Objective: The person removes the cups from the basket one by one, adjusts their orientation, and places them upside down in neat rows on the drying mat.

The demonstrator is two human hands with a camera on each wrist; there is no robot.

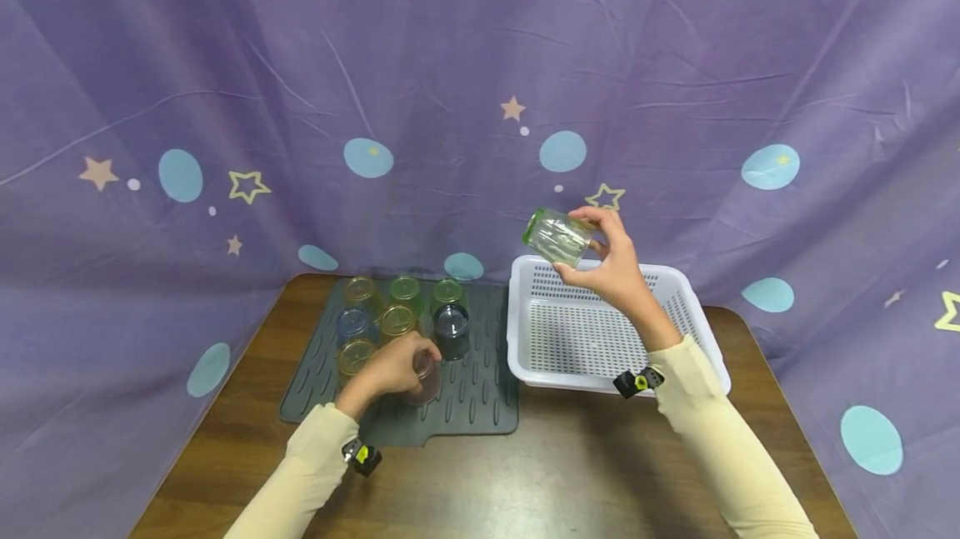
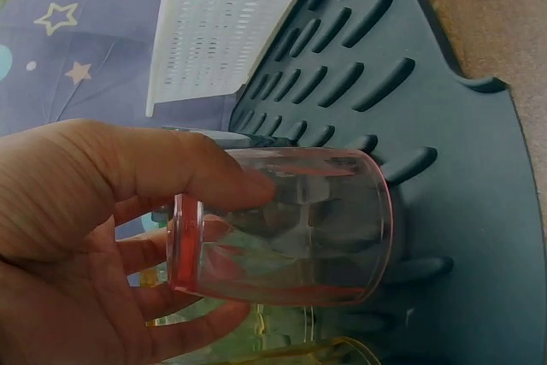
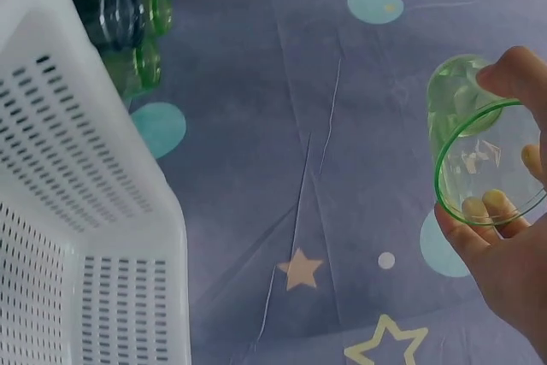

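My left hand (image 1: 392, 366) holds a clear pink-tinted glass (image 2: 299, 237) between thumb and fingers, near its thick reddish base. That glass is upside down, its rim at the grey drying mat (image 1: 480, 406); whether it touches is hard to tell. Up above the white basket (image 1: 522, 318), my right hand (image 1: 617, 271) grips a green-tinted glass (image 1: 557, 237), tilted well over onto its side. Its green rim (image 3: 439, 179) shows in the right wrist view. Beside the left hand stand a dark blue glass (image 1: 452, 335) and several upturned yellow, green and blue glasses (image 1: 397, 321).
The slotted plastic basket stands right of the mat on a brown wooden table (image 1: 525, 481). A purple patterned curtain (image 1: 450, 64) hangs close behind both. Glasses crowd the mat's back left, and raised ridges run across its surface.
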